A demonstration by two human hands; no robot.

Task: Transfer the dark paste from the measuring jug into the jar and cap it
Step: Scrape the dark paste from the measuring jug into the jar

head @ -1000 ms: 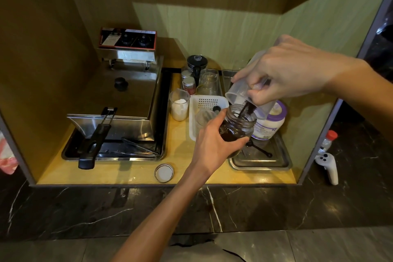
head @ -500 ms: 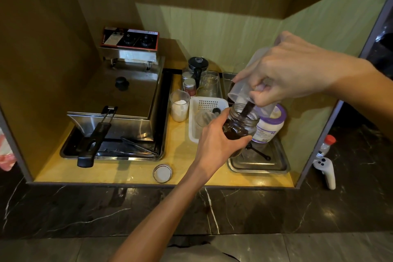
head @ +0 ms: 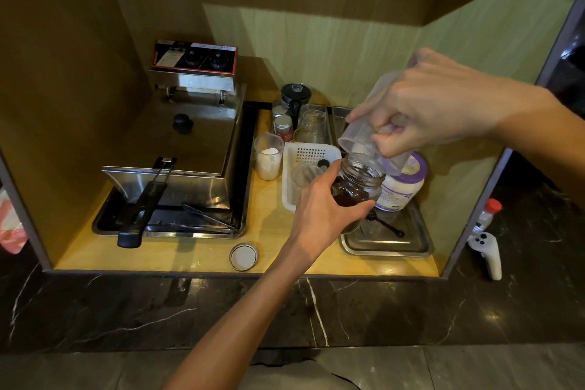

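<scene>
**Jug tipped over jar, lid waiting**

Our right hand (head: 433, 104) is wrapped round the measuring jug (head: 364, 133), upended over the jar (head: 357, 184). Left hand (head: 319, 215) closed on the jar's side, held above the tray (head: 389, 247). Glass w/ paste: heavy-ish, breakable, prob. slick, so grip low on body. Lid (head: 243, 257) lies on the shelf, well apart.

The fryer (head: 177, 149) and tray (head: 387, 247) are shiny steel. The jar (head: 359, 184) is clear glass, the jug (head: 364, 133) cloudy, probably plastic. The yellow shelf (head: 190, 258) gleams smoothly.
</scene>
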